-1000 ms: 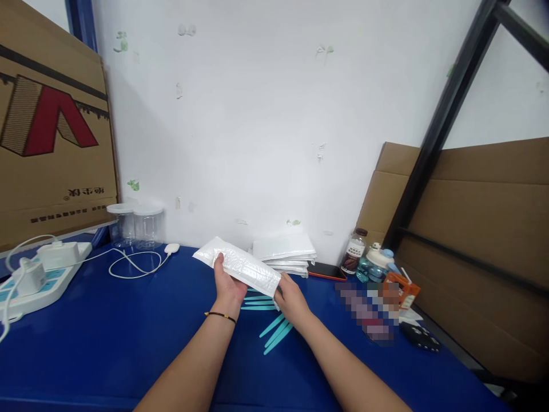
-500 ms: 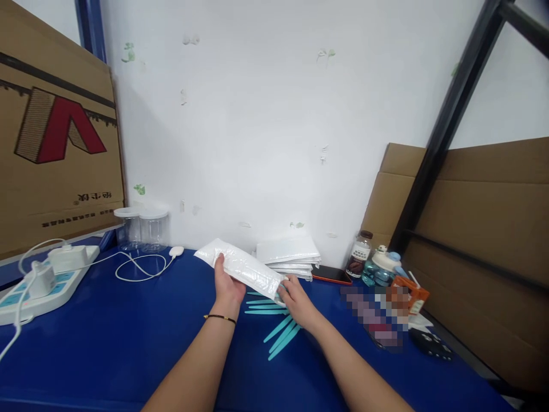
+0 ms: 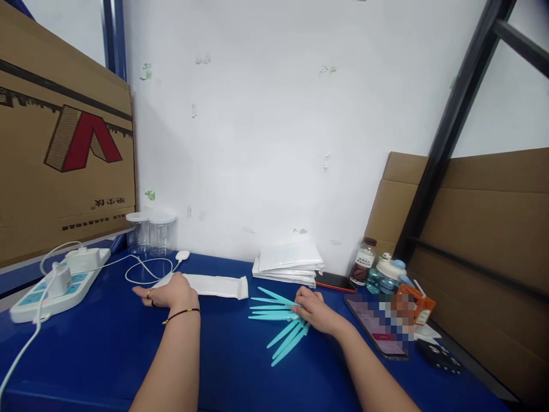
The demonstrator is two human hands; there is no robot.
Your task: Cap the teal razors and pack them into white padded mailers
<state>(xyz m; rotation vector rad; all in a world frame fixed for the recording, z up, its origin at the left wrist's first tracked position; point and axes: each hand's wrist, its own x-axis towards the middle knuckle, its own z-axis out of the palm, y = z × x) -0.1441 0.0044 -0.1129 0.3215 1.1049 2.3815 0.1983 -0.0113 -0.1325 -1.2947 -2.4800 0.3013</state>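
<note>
A flat white plastic pouch (image 3: 218,285), folded over at its right end, lies on the blue table. My left hand (image 3: 174,293) is over the pouch's left part, fingers stretched to the left and partly hidden from view; a ring and a dark bracelet show on it. Several turquoise tapered sticks (image 3: 274,313) are fanned out on the table, narrow ends pointing left and toward me. At their gathered right end, the bent fingers of my right hand (image 3: 314,309) close on a turquoise stick; the fingertips are partly hidden.
A stack of white pouches (image 3: 287,263) stands by the wall. To the right are an orange-edged phone (image 3: 337,281), bottles (image 3: 363,261), a tablet-like device (image 3: 381,337) and an orange carton (image 3: 414,303). A power strip (image 3: 64,294), white cable and clear jars (image 3: 160,236) occupy the left.
The white pouch went from being held up in both hands to lying on the table further left. My left hand moved left with it; my right hand left the pouch for the turquoise sticks.
</note>
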